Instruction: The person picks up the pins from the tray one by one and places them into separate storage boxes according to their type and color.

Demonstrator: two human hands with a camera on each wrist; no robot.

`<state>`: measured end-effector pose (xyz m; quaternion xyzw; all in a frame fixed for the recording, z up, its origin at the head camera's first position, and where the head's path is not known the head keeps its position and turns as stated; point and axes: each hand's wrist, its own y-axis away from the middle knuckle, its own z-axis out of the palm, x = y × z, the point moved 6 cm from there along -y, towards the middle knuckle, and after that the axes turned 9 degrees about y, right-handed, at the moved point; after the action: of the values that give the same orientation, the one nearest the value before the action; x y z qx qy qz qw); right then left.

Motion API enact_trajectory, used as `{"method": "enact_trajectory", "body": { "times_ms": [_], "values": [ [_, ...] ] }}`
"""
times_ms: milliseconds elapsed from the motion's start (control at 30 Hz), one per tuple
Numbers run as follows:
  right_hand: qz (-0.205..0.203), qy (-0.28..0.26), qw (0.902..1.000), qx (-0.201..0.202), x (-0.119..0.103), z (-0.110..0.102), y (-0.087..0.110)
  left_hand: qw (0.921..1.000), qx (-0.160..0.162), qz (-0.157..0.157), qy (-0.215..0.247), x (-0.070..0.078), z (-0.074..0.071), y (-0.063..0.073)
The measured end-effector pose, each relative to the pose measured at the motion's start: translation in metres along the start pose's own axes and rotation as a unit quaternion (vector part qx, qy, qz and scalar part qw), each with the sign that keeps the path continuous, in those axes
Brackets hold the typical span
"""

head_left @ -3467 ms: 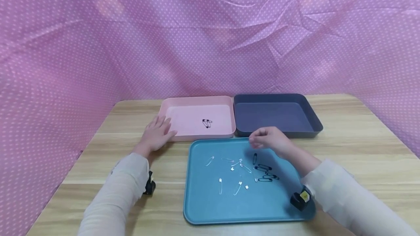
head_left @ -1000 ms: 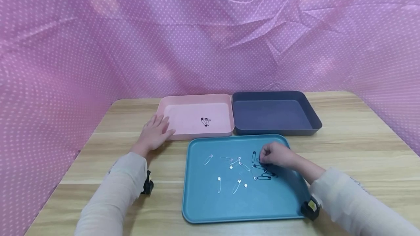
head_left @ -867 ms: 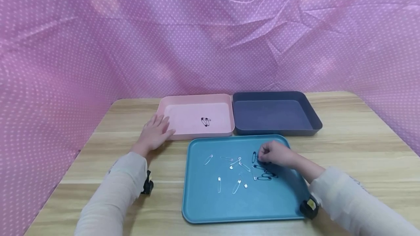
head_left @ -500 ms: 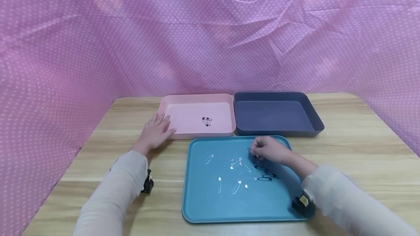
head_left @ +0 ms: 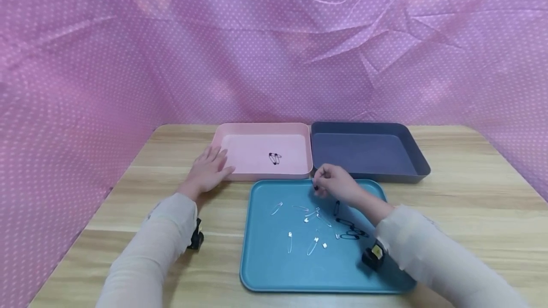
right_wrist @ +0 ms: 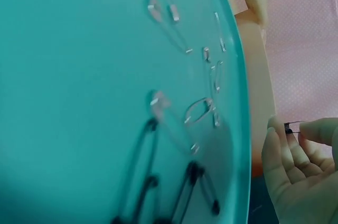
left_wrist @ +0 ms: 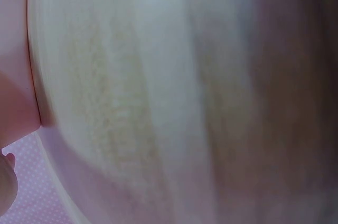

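Note:
Over the back edge of the teal tray [head_left: 274, 270], my right hand [head_left: 338, 187] pinches a black safety pin [right_wrist: 288, 128] between thumb and fingertips. Several silver safety pins [head_left: 313, 246] lie scattered across the tray. On its right side, below my right hand, is a loose cluster of black safety pins [head_left: 349, 237]. My left hand [head_left: 207, 171] rests at the front left corner of the pink tray [head_left: 269, 176], its fingers spread. A few black safety pins [head_left: 275, 158] lie together inside that pink tray. In the left wrist view only a bit of the left hand shows.
A dark blue tray [head_left: 364, 149] stands right beside the pink one, behind the teal tray. All three sit on a wood-grain table [head_left: 462, 170]. Pink dotted cloth [head_left: 257, 61] hangs behind and at the sides.
My right hand went down to the black pins, picked one up and has risen left and back to the teal tray's back edge. My left hand keeps its place at the pink tray.

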<state>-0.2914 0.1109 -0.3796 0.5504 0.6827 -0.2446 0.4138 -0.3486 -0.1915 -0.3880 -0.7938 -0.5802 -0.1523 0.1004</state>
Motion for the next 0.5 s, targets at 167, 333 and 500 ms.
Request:
{"method": "enact_trajectory", "body": {
  "times_ms": [167, 333, 500],
  "values": [
    [-0.009, -0.033, 0.9994, 0.010, -0.010, 0.002, -0.014, 1.0000, -0.003, 0.001, -0.004, -0.001, -0.001, 0.000],
    [-0.007, -0.061, 0.9980, 0.018, -0.015, 0.003, -0.028, 1.0000, -0.004, -0.001, -0.006, -0.002, -0.001, 0.000],
    [0.006, -0.070, 0.9970, 0.034, -0.018, 0.001, -0.039, 1.0000, -0.002, 0.006, -0.005, 0.001, -0.001, 0.001]
  ]
}}
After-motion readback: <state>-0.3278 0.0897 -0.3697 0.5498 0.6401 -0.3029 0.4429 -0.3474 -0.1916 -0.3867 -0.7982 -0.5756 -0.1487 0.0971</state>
